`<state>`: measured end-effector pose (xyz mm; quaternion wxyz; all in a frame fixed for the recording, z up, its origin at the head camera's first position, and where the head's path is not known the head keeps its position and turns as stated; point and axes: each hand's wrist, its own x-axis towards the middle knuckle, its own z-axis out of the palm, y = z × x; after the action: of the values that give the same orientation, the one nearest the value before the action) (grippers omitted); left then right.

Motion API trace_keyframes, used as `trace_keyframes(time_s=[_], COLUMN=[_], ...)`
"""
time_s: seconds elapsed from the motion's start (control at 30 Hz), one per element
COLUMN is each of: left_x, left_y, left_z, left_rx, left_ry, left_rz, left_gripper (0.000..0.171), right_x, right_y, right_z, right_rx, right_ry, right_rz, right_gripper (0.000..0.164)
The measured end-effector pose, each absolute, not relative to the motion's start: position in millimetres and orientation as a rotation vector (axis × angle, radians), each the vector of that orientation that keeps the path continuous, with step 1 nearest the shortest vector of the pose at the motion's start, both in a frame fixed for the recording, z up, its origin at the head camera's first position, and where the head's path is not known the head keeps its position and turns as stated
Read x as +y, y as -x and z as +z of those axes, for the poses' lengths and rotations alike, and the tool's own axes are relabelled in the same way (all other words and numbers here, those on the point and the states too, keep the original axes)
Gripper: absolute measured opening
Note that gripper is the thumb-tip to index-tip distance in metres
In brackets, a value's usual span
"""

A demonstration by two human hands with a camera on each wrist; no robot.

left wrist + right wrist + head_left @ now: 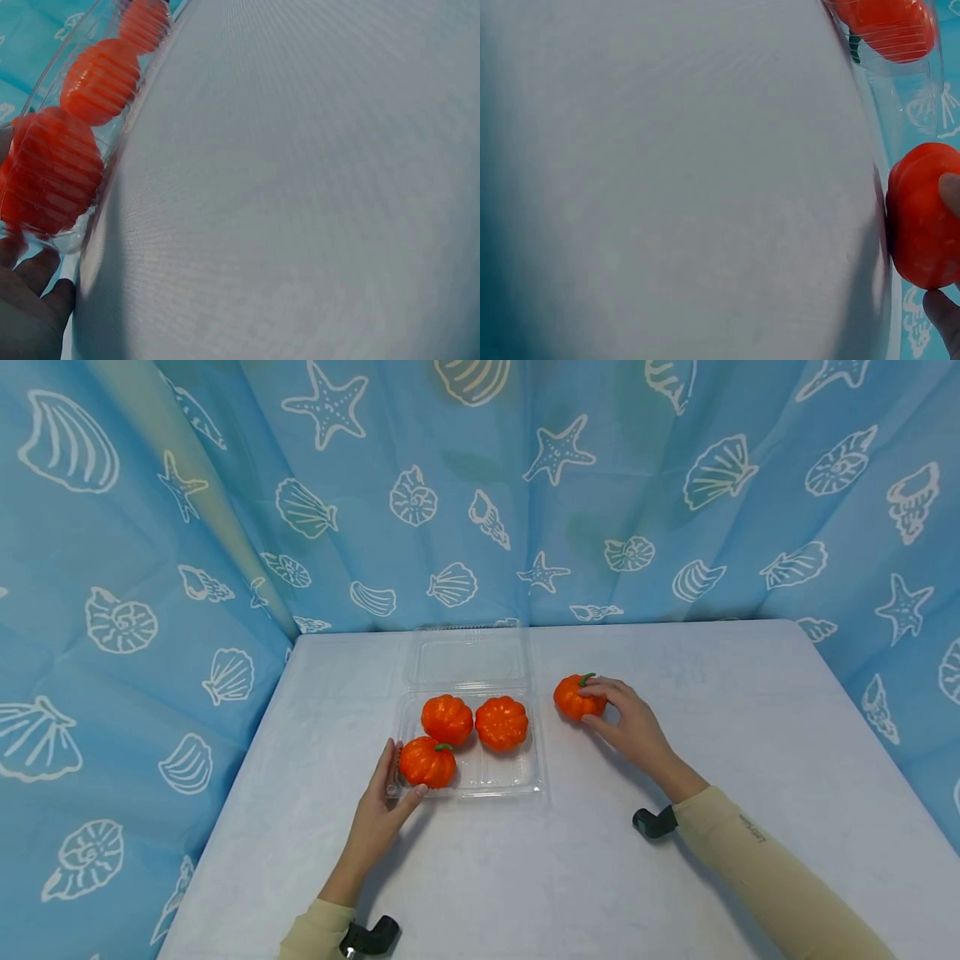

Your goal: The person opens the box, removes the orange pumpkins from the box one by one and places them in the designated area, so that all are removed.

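A clear plastic clamshell container (504, 775) lies with its lid (470, 658) folded back on the white-covered table. Inside are three small orange pumpkins: one with a green stem (427, 763) at the front left, one (447, 720) behind it and one (502, 724) to the right. My left hand (378, 814) holds the container's front left corner, thumb at the front and fingers along the side. Right of the container, my right hand (626, 724) grips a fourth green-stemmed pumpkin (572, 697) between thumb and fingers. In the right wrist view this pumpkin (924, 217) is close at the table surface.
White cloth covers the table (675, 893). A blue curtain (480, 527) with shell and starfish prints hangs behind it and at both sides. Dark camera mounts sit at the left wrist (371, 937) and the right wrist (654, 823).
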<state>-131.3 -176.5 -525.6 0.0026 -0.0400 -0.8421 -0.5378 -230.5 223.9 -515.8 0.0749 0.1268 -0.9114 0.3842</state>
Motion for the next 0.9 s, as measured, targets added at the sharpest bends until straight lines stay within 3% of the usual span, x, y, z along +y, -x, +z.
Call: trace_keyframes(time_s=[0.43, 0.9], left_x=[-176.8, -176.5], left_y=[130.3, 130.6], left_z=[-524.9, -525.0], left_rx=[-2.645, -2.653], left_ry=[0.13, 0.118], left_rz=[-1.679, -1.683], left_gripper=[0.092, 0.092], right_x=[225.0, 229.2], right_y=[231.8, 231.0], right_z=[-520.4, -519.9], right_rx=[-2.757, -2.758], right_ry=[-0.416, -0.485], right_rz=[1.068, 1.059], right_gripper=[0.031, 0.034])
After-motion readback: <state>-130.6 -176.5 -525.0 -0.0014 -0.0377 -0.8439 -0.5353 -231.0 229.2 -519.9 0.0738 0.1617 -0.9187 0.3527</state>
